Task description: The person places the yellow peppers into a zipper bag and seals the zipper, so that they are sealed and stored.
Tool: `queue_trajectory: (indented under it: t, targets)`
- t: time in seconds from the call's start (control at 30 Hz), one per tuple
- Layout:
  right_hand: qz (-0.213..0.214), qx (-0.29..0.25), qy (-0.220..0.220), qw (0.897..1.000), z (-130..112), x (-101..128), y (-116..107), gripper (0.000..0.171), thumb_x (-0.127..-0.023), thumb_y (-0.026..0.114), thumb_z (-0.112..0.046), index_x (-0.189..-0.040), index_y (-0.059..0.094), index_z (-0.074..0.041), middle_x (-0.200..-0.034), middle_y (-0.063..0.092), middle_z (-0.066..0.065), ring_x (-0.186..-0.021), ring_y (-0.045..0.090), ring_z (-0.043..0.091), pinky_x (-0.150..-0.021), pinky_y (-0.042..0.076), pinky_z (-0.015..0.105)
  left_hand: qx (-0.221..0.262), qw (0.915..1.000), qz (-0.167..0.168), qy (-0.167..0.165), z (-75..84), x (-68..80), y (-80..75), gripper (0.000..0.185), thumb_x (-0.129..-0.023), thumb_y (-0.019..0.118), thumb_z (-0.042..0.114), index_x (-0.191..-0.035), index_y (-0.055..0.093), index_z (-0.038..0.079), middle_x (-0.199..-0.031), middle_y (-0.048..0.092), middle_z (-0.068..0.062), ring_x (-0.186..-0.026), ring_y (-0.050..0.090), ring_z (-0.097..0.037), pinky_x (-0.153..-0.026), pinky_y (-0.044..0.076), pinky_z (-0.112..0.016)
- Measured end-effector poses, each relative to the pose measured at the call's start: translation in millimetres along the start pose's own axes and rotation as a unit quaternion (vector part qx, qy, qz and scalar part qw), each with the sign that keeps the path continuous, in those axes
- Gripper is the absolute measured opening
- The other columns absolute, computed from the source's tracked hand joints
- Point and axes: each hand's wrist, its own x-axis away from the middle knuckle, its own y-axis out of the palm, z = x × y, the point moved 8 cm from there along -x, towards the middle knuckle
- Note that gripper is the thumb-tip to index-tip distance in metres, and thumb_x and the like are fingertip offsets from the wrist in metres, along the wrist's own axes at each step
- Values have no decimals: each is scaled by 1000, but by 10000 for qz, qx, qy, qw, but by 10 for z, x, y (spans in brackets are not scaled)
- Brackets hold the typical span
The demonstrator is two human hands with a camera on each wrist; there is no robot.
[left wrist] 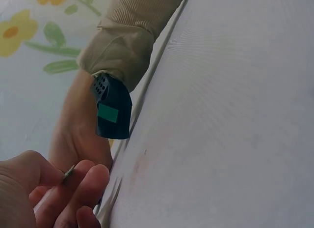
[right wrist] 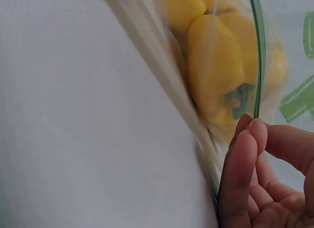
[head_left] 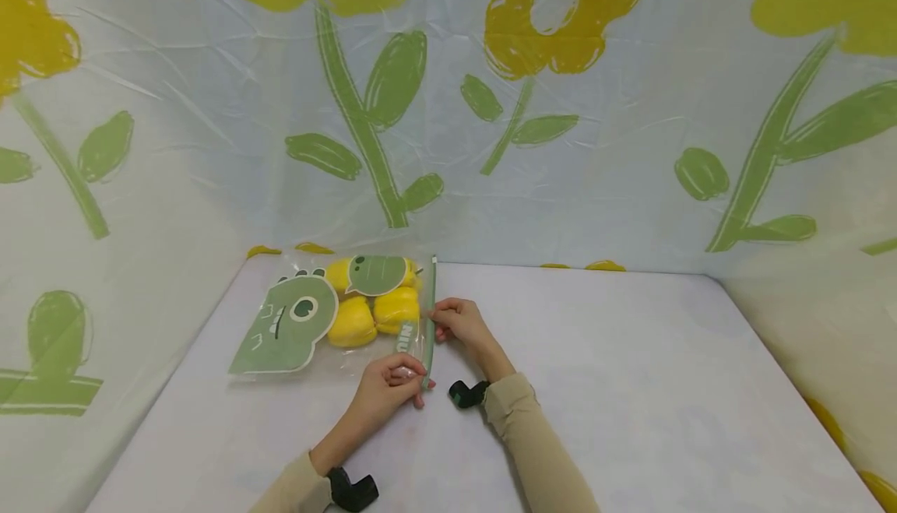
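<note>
Clear zip bag (head_left: 329, 318) lies flat on the desk (head_left: 631, 388), toward the far left corner, zip edge facing right. Dinosaur print on the bag's left half. Yellow peppers (head_left: 371, 314) inside, packed against the zip side.

Green zip strip (head_left: 429, 318) runs along the bag's right edge, from the far end back toward the person.

Left hand (head_left: 392, 388): at the near end of the strip. Grip is pinching the strip between thumb and curled fingers. The left wrist view shows the thin strip edge caught between thumb and fingers (left wrist: 73, 188).

Right hand (head_left: 459, 322): just right of the strip, about midway along it. Fingertips pinched on the strip, the rest of the hand lies on the desk side, off the bag. In the right wrist view the fingertips (right wrist: 250, 134) meet on the green strip (right wrist: 257, 51), a yellow pepper (right wrist: 221, 71) right behind it inside the plastic.

So both hands are on the same edge, left nearer, right farther, well short of the far end of the strip. Bag body lies wholly left of both grips.

Black wrist cameras (head_left: 466, 394) sit at both beige sleeves (head_left: 532, 443). Flower-print sheet (head_left: 490, 108) walls the desk at the back and both sides.
</note>
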Motion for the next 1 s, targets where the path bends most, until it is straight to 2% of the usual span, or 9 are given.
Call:
queue_trajectory:
  t: [0.13,0.3,0.4,0.47,0.57,0.7,0.8,0.9,1.0]
  targets:
    - [-75,-87,-25,9999,-3,2,-4,21,-92,64,-3,-106,59,12,-64,59,2,-52,53,9,-53,48,21,-114,9994,-231,-229,2,-18,5,12,-93,63,4,-104,64,-1,-91,74,-18,-60,67,-22,-56,49,-23]
    - [-57,-85,-111,9999,3,-9,-39,24,-92,63,-1,-109,57,15,-65,60,1,-53,53,9,-54,49,21,-298,9787,-1846,-848,143,101,42,33,-101,55,18,-130,52,4,-96,74,-17,-65,70,-27,-54,49,-25]
    - [-63,-79,-110,9999,12,-10,-40,22,-92,63,-1,-108,57,14,-66,60,0,-54,54,9,-54,50,21,-731,9636,-2427,-851,358,225,-157,44,-103,53,23,-143,42,8,-98,72,-18,-68,69,-35,-55,51,-29]
    - [-78,-91,-101,9999,21,-12,-30,21,-92,63,0,-107,57,13,-66,60,1,-54,54,9,-55,50,20,-1219,9666,-2191,-537,552,249,-425,45,-103,53,22,-144,40,8,-97,71,-19,-68,67,-39,-55,51,-31]
    - [-101,-87,-95,9999,36,-12,-12,18,-92,63,0,-104,58,12,-65,61,1,-52,54,9,-54,50,20,-2254,9678,-1124,19,856,235,-962,44,-102,55,21,-142,43,7,-95,70,-17,-69,65,-37,-58,51,-33]
    - [-68,-95,-96,9999,44,-11,-6,14,-91,64,1,-101,59,10,-62,61,0,-50,54,8,-52,49,20,-3781,9250,269,248,1065,214,-1672,43,-101,55,23,-140,48,7,-107,66,-21,-85,62,-35,-68,51,-41]
    - [-24,-109,-124,9999,34,-10,-13,15,-91,64,2,-101,59,11,-62,61,0,-50,54,9,-52,49,21,-4400,8964,521,-86,932,180,-2058,48,-102,53,26,-142,43,2,-119,56,-34,-103,56,-48,-78,49,-55]
    - [-20,-72,-146,9999,30,-8,-18,17,-91,64,1,-103,59,12,-63,61,0,-50,54,9,-53,49,20,-4198,9056,301,-523,659,169,-2295,56,-102,52,28,-147,36,0,-131,47,-39,-113,50,-51,-82,46,-56]
    - [-43,-44,-131,9999,35,-4,-15,16,-91,65,0,-102,59,10,-63,61,0,-50,54,9,-53,49,21,-3388,9375,190,-774,438,198,-2418,60,-102,53,30,-152,30,4,-136,46,-31,-108,54,-34,-82,46,-41]
